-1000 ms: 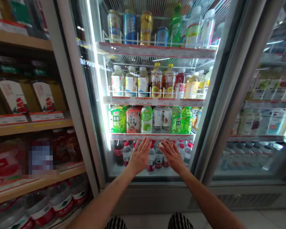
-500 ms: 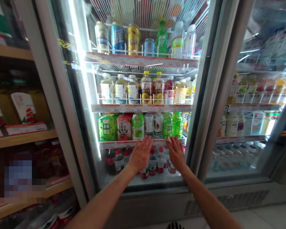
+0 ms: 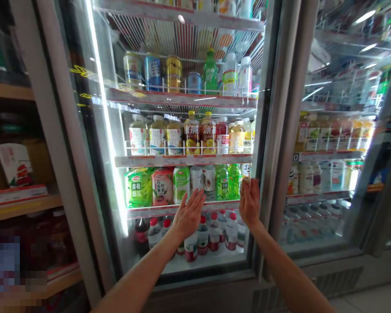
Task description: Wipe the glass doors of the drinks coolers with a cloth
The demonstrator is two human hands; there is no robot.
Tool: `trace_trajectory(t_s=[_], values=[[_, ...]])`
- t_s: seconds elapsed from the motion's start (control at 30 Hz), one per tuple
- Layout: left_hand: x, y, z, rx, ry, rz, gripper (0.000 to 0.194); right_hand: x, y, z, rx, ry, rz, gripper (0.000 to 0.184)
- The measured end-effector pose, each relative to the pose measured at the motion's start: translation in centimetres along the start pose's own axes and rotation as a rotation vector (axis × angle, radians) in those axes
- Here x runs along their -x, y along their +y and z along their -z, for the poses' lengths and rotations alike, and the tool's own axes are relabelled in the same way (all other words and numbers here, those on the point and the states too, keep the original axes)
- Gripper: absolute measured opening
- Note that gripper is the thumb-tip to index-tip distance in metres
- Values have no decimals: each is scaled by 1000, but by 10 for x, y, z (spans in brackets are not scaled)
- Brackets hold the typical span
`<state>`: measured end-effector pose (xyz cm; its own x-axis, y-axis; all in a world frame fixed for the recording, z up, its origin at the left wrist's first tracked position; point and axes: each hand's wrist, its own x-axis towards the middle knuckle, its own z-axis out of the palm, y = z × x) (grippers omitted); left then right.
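I stand facing a refrigerated beverage cooler with a metal-framed glass door (image 3: 185, 263). Wooden store shelving (image 3: 22, 204) stands to the left of the cooler, and a second glass door (image 3: 322, 243) lies to the right, beyond a metal door frame (image 3: 263, 130).

Behind my glass door are tiered shelves with red-edged price strips (image 3: 182, 208). The upper tiers hold cans and bottles. Green-labelled drink bottles (image 3: 222, 182) stand just above the lowest strip, and red-capped plastic bottles (image 3: 202, 238) stand below it.

My left hand (image 3: 189, 215) is open with the fingers spread and the palm toward the glass, level with the lowest price strip. My right hand (image 3: 249, 202) is open with the fingers extended and together, just beside the metal door frame. Both hands appear to rest on the glass door, between them spanning the lower part of the pane, but exact contact cannot be confirmed. A pale patch (image 3: 246, 183) at my right fingertips is too small to identify.
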<state>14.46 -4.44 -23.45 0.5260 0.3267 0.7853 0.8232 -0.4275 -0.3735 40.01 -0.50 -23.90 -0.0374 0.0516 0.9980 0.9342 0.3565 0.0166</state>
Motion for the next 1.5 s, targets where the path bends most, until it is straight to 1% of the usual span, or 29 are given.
trace_trajectory(t_s=[0.07,0.1,0.13,0.23,0.3,0.33,0.4,0.47,0.53,0.6,0.67,0.7,0.73,0.77,0.83,0.87,0.9,0.93,1.0,1.07,1.1,1.13,1.17,1.2,1.27,1.33,1.37,1.4,1.5], values=[[-6,-1,2,2,9,9,56,-26,6,-4,-12,82,-64,53],[-9,-1,4,1,16,16,56,-30,8,-4,-14,94,-81,53],[-10,-2,5,0,23,24,55,-27,8,-4,-16,86,-86,53],[-13,-10,10,-6,44,25,52,-1,10,3,-22,22,-51,53],[-16,-20,14,-9,51,20,52,4,13,5,-26,10,-53,51],[-19,-25,17,-11,56,25,51,-2,13,4,-30,27,-82,50],[-26,-36,22,-14,73,49,52,-31,7,-3,-35,84,-185,47],[-33,-45,26,-16,97,60,53,-64,-11,-13,-30,140,-254,47],[-39,-54,29,-13,114,58,55,-85,-40,-20,-22,105,-169,50],[-44,-64,33,-21,142,71,56,-89,-65,-22,-25,-48,58,52],[-47,-79,39,-44,191,123,55,-83,-72,-17,-40,-225,297,53],[-48,-88,42,-58,217,156,55,-82,-67,-15,-43,-252,352,52],[-48,-97,46,-72,240,182,54,-83,-58,-12,-42,-216,338,52],[-48,-106,50,-86,256,194,54,-87,-46,-11,-35,-121,249,51],[-46,-122,55,-107,262,166,54,-103,-26,-13,-11,129,-34,51],[-44,-128,55,-115,261,142,54,-112,-21,-16,2,228,-158,51],[-42,-132,55,-122,259,121,53,-119,-23,-20,10,279,-227,52],[-40,-134,54,-127,259,110,54,-124,-29,-23,9,277,-229,52],[-37,-135,51,-131,267,109,54,-125,-53,-28,-9,140,-70,55],[-36,-134,48,-127,274,115,56,-119,-73,-27,-38,-89,199,56],[-36,-134,47,-123,275,114,57,-117,-76,-26,-46,-180,315,55],[-36,-133,47,-118,275,111,58,-116,-73,-23,-47,-216,376,55],[-36,-133,47,-116,274,107,59,-117,-64,-21,-40,-188,372,54],[-36,-133,48,-115,277,105,60,-122,-52,-19,-28,-103,302,53],[-36,-133,48,-122,285,101,62,-136,-27,-18,-5,134,54,51],[-36,-133,47,-125,292,107,63,-150,-18,-21,-14,281,-107,50],[-36,-133,46,-122,293,113,64,-153,-23,-24,-32,290,-114,49],[-36,-133,46,-114,294,117,64,-154,-33,-26,-52,256,-75,50],[-36,-133,45,-88,296,122,64,-141,-70,-27,-96,-12,216,51]])
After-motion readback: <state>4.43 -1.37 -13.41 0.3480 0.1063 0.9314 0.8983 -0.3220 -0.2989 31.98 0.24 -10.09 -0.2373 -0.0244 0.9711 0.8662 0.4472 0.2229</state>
